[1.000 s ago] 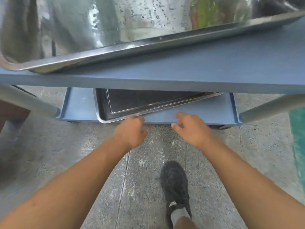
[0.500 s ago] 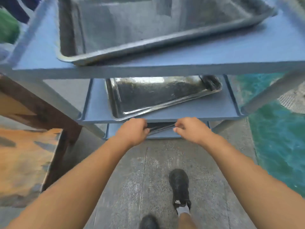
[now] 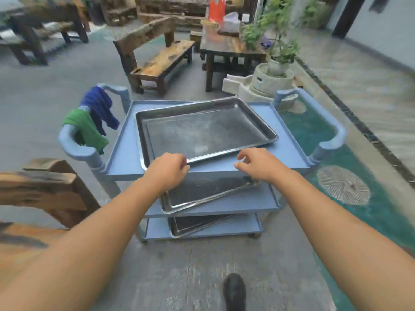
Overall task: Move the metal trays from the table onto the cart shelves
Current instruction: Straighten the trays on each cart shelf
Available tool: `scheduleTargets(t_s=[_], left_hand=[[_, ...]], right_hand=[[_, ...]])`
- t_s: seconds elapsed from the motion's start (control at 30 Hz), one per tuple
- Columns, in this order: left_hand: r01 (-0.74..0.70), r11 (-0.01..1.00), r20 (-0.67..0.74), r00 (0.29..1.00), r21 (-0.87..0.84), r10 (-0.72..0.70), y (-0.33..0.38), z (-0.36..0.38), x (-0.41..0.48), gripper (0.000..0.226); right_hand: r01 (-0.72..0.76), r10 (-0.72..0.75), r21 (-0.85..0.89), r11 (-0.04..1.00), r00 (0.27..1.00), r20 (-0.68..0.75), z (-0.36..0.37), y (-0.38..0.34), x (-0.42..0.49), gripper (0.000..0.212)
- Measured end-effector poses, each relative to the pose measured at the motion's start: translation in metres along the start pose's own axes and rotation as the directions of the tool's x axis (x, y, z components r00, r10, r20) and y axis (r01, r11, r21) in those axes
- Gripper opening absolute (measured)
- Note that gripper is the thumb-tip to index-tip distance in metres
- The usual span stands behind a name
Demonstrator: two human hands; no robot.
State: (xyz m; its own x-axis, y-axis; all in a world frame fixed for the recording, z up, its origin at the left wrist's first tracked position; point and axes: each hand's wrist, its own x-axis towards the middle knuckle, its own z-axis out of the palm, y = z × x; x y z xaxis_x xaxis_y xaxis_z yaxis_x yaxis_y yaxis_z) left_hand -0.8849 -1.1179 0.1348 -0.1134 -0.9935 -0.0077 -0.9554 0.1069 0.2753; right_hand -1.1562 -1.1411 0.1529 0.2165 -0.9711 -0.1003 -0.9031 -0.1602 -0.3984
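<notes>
A blue three-shelf cart (image 3: pixel 289 153) stands in front of me. One metal tray (image 3: pixel 202 131) lies skewed on the top shelf, a second tray (image 3: pixel 202 196) on the middle shelf and a third tray (image 3: pixel 195 225) on the bottom shelf. My left hand (image 3: pixel 168 170) hovers at the top shelf's front edge, fingers curled in, holding nothing. My right hand (image 3: pixel 258 164) hovers beside it to the right, its fingers loosely apart and empty.
Green and blue cloths (image 3: pixel 89 126) hang on the cart's left handle. A wooden bench (image 3: pixel 45 191) is close on my left. Behind the cart stand another bench (image 3: pixel 161 61), a table (image 3: pixel 229 48) and a stone mill (image 3: pixel 269 79). Green water (image 3: pixel 325 135) lies to the right.
My view has risen from the bottom shelf to above the cart. Both hands have come up from the bottom tray's rim to the top shelf's front edge, empty.
</notes>
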Motion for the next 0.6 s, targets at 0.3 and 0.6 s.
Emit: scheduleTargets(t_s=[0.3, 0.6], left_hand=[[-0.008, 0.994, 0.03, 1.0, 0.113, 0.005, 0.005, -0.006, -0.024, 0.035], [0.031, 0.983, 0.12, 0.991, 0.18, -0.053, 0.013, 0.03, 0.042, 0.041]], right_hand=[[0.0, -0.001, 0.017, 1.0, 1.0, 0.013, -0.015, 0.015, -0.016, 0.036], [0.091, -0.09, -0.003, 0.996, 0.992, 0.089, 0.001, 0.063, 0.064, 0.044]])
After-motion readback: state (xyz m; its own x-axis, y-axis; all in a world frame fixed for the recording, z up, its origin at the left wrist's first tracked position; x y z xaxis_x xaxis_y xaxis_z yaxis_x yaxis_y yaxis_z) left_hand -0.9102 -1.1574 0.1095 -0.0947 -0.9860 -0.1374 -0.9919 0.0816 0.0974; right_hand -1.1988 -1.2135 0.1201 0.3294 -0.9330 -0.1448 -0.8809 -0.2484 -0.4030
